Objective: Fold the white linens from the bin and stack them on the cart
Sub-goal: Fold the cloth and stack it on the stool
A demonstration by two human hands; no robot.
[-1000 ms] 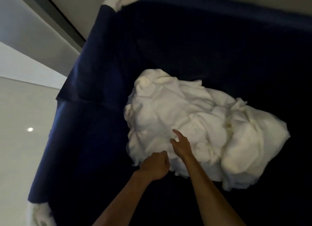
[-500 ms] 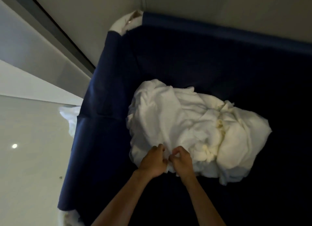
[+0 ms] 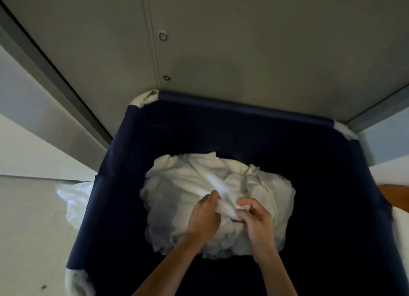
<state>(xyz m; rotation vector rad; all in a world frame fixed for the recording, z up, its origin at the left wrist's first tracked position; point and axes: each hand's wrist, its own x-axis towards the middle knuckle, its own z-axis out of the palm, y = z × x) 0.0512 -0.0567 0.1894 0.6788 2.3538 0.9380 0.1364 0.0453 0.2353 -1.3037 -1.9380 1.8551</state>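
Inside one navy fabric bin (image 3: pixel 115 207): one crumpled white linen heap (image 3: pixel 177 185), long axis left-right.
Grip: left hand (image 3: pixel 204 218), right hand (image 3: pixel 256 222) both clutching it.

A single view is given, taken by a wide-angle camera worn on the head. It is aimed forward and steeply down into the dark blue bin (image 3: pixel 243 102), which is seen from above and at close range, with its near rim cut off by the lower edge. The white linens (image 3: pixel 177 185) are framed near the centre. The left hand (image 3: pixel 204 216) and right hand (image 3: pixel 254 220) are seen entering from below. The upper part is filled by a grey wall panel (image 3: pixel 243 41).
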